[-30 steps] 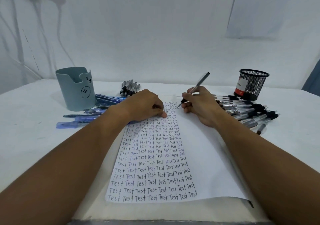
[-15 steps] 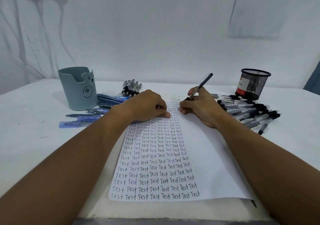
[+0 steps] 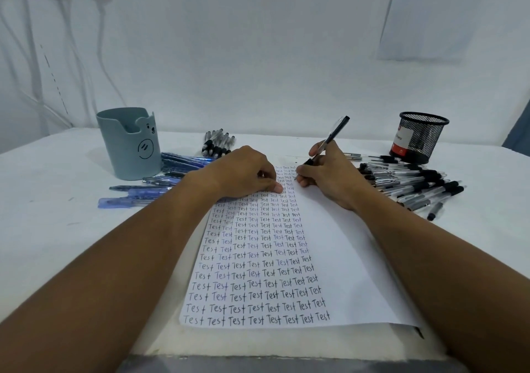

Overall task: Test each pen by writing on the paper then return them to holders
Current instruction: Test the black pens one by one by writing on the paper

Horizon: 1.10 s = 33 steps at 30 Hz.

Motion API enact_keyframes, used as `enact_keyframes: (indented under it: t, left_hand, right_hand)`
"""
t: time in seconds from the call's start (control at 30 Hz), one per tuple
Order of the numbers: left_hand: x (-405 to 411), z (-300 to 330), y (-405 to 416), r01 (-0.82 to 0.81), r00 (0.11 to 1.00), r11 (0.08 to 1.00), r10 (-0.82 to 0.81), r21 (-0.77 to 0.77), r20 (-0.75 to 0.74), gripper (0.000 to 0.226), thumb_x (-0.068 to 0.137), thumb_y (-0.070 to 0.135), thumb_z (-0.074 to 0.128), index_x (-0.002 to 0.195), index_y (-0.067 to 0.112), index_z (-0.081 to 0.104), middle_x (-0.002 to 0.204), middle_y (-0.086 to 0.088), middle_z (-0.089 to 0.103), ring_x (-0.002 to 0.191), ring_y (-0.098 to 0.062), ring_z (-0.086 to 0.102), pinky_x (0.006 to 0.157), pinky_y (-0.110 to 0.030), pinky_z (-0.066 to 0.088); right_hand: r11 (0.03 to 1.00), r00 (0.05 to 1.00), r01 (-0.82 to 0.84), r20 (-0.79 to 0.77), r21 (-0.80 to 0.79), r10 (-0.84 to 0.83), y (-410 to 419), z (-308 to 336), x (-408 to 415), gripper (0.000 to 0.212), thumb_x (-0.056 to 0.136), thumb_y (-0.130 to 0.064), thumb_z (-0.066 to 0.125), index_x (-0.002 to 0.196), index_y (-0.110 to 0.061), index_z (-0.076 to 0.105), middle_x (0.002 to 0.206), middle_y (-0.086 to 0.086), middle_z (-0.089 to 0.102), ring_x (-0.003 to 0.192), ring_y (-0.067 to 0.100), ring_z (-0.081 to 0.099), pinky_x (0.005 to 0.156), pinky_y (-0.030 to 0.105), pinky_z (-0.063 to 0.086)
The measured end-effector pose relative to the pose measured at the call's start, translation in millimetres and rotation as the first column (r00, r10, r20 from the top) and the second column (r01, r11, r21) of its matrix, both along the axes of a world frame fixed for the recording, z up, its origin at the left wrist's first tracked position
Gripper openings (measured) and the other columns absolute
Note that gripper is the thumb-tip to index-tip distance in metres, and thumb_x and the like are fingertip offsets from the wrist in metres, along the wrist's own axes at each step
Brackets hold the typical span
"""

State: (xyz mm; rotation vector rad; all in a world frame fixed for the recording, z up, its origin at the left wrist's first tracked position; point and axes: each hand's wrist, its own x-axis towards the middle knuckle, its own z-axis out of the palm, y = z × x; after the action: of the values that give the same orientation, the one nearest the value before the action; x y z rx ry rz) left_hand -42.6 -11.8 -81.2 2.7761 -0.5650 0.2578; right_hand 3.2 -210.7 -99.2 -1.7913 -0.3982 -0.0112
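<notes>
From the head view, we hold the paper (image 3: 329,258) flat under our curled left hand (image 3: 246,172); our right hand (image 3: 324,172) pinches a black pen (image 3: 329,140), tip at the top rows, mid-test. Next, we judge, it goes to the mesh holder (image 3: 421,137) beyond the right hand.

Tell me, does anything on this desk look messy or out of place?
Yes. Both holders, the grey cup and mesh cup, look empty, while pens lie loose in heaps: blue pens beside the grey one, black pens beside the mesh one.
</notes>
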Motion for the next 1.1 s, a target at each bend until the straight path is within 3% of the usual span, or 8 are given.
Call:
enact_keyframes:
  t: [0.1,0.27,0.43,0.6,0.77,0.9,1.1]
  left_hand:
    - [-0.4,0.2,-0.3,-0.004,1.0,1.0,0.004,0.003,-0.004,0.038,0.081,0.054,0.066,0.102,0.024,0.074,0.097,0.006,0.069,0.09,-0.009,0.061,0.085,-0.032,0.051]
    - [-0.7,0.5,-0.2,-0.002,1.0,1.0,0.002,-0.004,-0.007,0.037,0.081,0.054,0.066,0.102,0.023,0.074,0.097,0.006,0.069,0.089,-0.008,0.062,0.085,-0.031,0.051]
    - [-1.5,0.8,-0.2,-0.003,1.0,1.0,0.002,-0.015,-0.012,0.037,0.081,0.053,0.066,0.102,0.023,0.075,0.097,0.006,0.069,0.089,-0.008,0.061,0.086,-0.032,0.051]
    - [-1.7,-0.5,1.0,-0.009,1.0,1.0,0.009,-0.028,-0.011,0.037,0.08,0.055,0.066,0.101,0.024,0.075,0.097,0.008,0.069,0.089,-0.007,0.061,0.086,-0.032,0.052]
    - [-2.1,1.0,0.2,0.0,1.0,1.0,-0.001,-0.023,-0.007,0.036,0.081,0.053,0.067,0.101,0.024,0.075,0.097,0.006,0.07,0.089,-0.007,0.061,0.085,-0.03,0.051]
    - [-2.3,0.6,-0.3,-0.001,1.0,1.0,0.001,-0.015,-0.004,0.036,0.082,0.053,0.066,0.102,0.024,0.075,0.099,0.007,0.07,0.088,-0.005,0.06,0.084,-0.028,0.05]
    - [-2.8,0.9,-0.1,0.007,1.0,1.0,-0.007,-0.02,0.0,0.036,0.082,0.052,0.067,0.101,0.023,0.075,0.099,0.006,0.07,0.087,-0.005,0.06,0.084,-0.027,0.05]
  right_hand:
    - [1.0,1.0,-0.014,-0.004,-0.016,0.013,-1.4,0.8,-0.7,0.033,0.086,0.006,0.062,0.092,-0.016,0.038,0.073,0.018,0.064,0.062,0.027,0.058,0.068,0.038,0.051]
    - [0.989,0.997,-0.014,-0.078,0.146,0.026,-3.0,2.0,-1.7,0.034,0.086,0.009,0.064,0.094,-0.012,0.039,0.076,0.02,0.06,0.058,0.025,0.061,0.065,0.03,0.055]
    - [1.0,1.0,0.017,-0.016,0.008,-0.017,0.5,-0.4,-0.8,0.032,0.089,0.002,0.064,0.093,-0.017,0.04,0.08,0.018,0.065,0.064,0.025,0.062,0.077,0.039,0.055]
    - [0.99,0.996,0.006,-0.088,0.144,0.007,-4.1,2.4,0.1,0.035,0.086,0.011,0.061,0.094,-0.014,0.038,0.077,0.02,0.058,0.064,0.029,0.057,0.063,0.034,0.052]
    - [1.0,1.0,0.0,-0.021,0.017,0.0,-0.2,1.1,-0.3,0.033,0.087,0.008,0.06,0.092,-0.017,0.039,0.073,0.018,0.062,0.065,0.029,0.057,0.067,0.037,0.05]
    - [1.0,0.999,0.005,-0.043,0.027,-0.004,-0.7,1.3,1.1,0.033,0.086,0.007,0.062,0.092,-0.016,0.039,0.073,0.018,0.062,0.066,0.029,0.057,0.07,0.039,0.051]
    - [0.997,0.999,0.024,-0.049,0.072,-0.02,-2.7,1.0,2.1,0.033,0.085,0.009,0.06,0.092,-0.015,0.038,0.073,0.019,0.058,0.067,0.029,0.053,0.063,0.038,0.047]
